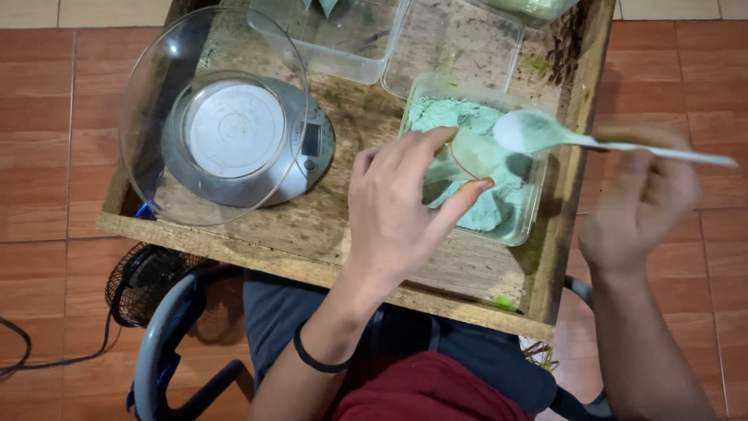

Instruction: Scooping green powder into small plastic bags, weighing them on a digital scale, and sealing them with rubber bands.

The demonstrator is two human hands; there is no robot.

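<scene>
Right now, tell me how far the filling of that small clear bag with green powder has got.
Done: the white plastic spoon is dusted with pale green powder.
In hand: the left hand holds a small clear plastic bag open over the clear tub of green powder; the right hand, blurred, holds the spoon just above it.
Left: the clear glass bowl on the round silver kitchen scale looks empty.

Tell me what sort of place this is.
Probably a home work corner, not a lab: a rough wooden board across the person's lap, a kitchen scale under a clear bowl, a tub of pale green powder, and a tiled floor.
</scene>
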